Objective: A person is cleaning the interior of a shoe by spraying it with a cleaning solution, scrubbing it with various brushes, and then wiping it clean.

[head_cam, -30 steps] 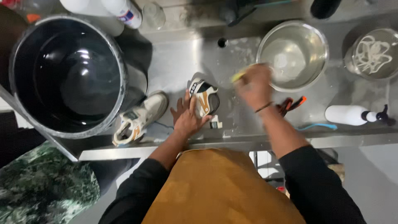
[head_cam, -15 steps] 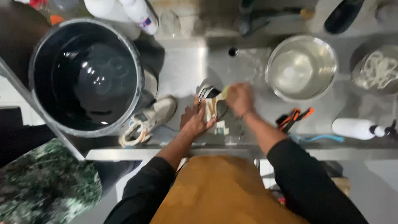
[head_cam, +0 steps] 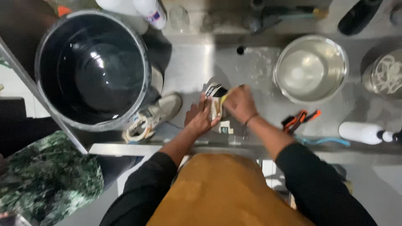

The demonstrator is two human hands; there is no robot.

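Steel sink floor [head_cam: 197,62] is bearing the sneaker [head_cam: 217,104] at near centre, where I am clamping it with left hand [head_cam: 200,119] fingers wrapped round while right hand [head_cam: 238,102], closed on a yellowish scrubber [head_cam: 223,99], is pressing its upper.

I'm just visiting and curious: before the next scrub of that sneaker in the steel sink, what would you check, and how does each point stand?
1. Left hand steadies the white-and-black sneaker: ok.
2. Right hand grips a yellowish scrubbing tool on the sneaker: ok; kind of tool, cannot tell.
3. Round steel bowl beside the right hand holds liquid: ok.
4. Second pale sneaker lies apart, against the large black tub: ok.
5. Sneaker clean enough: cannot tell.
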